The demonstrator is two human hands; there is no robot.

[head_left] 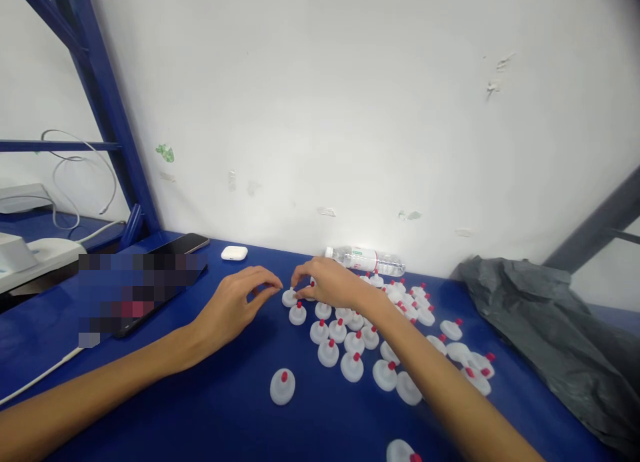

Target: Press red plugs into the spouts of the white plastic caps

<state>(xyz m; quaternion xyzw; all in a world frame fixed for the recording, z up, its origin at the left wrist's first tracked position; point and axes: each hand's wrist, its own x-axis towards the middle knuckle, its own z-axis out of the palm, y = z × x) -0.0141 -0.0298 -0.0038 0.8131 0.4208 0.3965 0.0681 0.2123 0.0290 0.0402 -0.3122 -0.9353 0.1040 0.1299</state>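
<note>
Many white round plastic lids, each with a spout, stand on the blue tabletop, most with a small red cap on the spout. My right hand reaches over the group from the right. Its thumb and index finger close at the spout of one lid, where no red cap shows. Just left of that lid is my left hand, thumb and index fingertips pinched together; anything between them is too small to make out. A red-capped lid sits just in front, and another lid stands apart nearer me.
Behind the lids lies a clear plastic bottle against the wall. A white earbud case and a dark phone are at the back left. A grey plastic bag covers the right side. Blue metal posts frame the table.
</note>
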